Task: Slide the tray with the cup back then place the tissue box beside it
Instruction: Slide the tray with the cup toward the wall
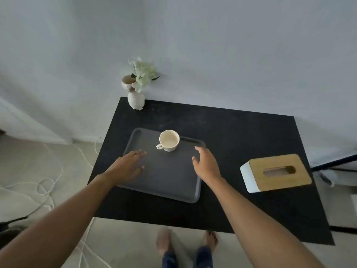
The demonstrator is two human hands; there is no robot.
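Both hands spread-fingered over tray (pixel 164 176): left hand (pixel 126 166) on its left edge, right hand (pixel 205 163) at its right. Uneven push risks toppling cup (pixel 169 140) near tray's far rim.

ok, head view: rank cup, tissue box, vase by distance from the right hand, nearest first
1. cup: on the tray's far part, just left of the right hand.
2. tissue box: to the hand's right, on the table's right side, off the tray.
3. vase: at the table's far left corner, by the wall.
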